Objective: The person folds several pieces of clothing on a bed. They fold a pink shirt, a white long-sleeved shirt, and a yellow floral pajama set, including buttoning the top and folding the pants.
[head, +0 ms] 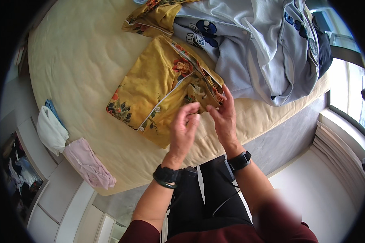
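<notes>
A yellow satin garment with a floral print, white piping and buttons lies partly folded on the bed's cream cover. Over its near right edge is my left hand, fingers curled and apart, with no cloth plainly between them. My right hand is at the garment's right corner, thumb and fingers spread; a fingertip reaches the edge of the cloth, but whether it pinches any is unclear. Another piece of yellow floral satin lies beyond, beside a light grey jacket with dark blue patches.
A folded pink garment and a white garment lie at the bed's left edge, with blue denim behind. Dark cloth sits at the far right. An open drawer of clothes is at left; a window and curtain are at right.
</notes>
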Action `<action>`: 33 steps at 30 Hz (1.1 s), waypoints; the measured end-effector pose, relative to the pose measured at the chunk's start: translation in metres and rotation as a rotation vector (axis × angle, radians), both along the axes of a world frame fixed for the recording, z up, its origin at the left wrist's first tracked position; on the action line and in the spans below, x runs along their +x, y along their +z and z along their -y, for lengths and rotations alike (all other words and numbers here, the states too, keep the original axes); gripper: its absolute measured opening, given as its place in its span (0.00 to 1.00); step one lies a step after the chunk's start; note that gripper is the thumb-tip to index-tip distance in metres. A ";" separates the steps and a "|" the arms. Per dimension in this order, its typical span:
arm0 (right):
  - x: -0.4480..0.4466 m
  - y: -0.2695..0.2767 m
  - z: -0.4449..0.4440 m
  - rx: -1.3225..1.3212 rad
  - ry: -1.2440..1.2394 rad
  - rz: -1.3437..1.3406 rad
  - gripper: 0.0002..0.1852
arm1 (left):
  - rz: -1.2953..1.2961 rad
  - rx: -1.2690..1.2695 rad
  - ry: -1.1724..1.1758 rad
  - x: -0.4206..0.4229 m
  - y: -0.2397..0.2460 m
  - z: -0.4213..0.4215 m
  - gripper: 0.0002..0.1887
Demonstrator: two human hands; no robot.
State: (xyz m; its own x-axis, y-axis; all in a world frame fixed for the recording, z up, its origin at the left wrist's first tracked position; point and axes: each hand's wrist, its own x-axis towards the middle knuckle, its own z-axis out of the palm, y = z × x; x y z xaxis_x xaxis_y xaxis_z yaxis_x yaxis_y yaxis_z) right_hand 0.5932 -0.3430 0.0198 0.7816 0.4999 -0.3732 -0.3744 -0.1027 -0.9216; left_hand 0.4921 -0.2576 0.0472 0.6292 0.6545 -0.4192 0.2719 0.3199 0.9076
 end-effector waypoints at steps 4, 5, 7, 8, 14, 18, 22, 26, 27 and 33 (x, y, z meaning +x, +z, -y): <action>0.024 -0.013 -0.002 -0.122 -0.027 0.277 0.23 | -0.091 0.158 0.035 -0.017 -0.009 -0.037 0.15; 0.030 -0.016 -0.003 -0.180 -0.046 0.236 0.23 | -0.035 0.162 0.081 -0.014 -0.012 -0.049 0.14; 0.041 -0.019 0.000 -0.229 -0.059 0.176 0.22 | 0.008 0.247 0.085 -0.004 -0.017 -0.075 0.13; 0.043 -0.019 0.002 -0.345 -0.029 0.235 0.21 | -0.007 0.282 0.069 0.003 -0.019 -0.085 0.13; 0.033 0.005 0.009 -0.473 -0.024 0.687 0.17 | -0.166 0.368 -0.263 0.042 -0.036 -0.102 0.09; 0.029 0.020 -0.006 -0.288 0.167 0.654 0.12 | -0.231 0.517 -0.245 0.051 -0.048 -0.098 0.09; 0.039 0.009 -0.046 -0.394 0.414 0.700 0.19 | -0.265 0.473 -0.252 0.049 -0.054 -0.099 0.10; 0.047 -0.004 -0.071 -0.713 0.559 0.589 0.26 | -0.241 0.331 -0.232 0.049 -0.057 -0.105 0.13; 0.049 -0.006 -0.074 -0.778 0.575 0.568 0.27 | -0.226 0.331 -0.239 0.049 -0.057 -0.107 0.14; 0.051 -0.012 -0.073 -0.828 0.550 0.508 0.20 | -0.191 0.308 -0.240 0.048 -0.061 -0.104 0.18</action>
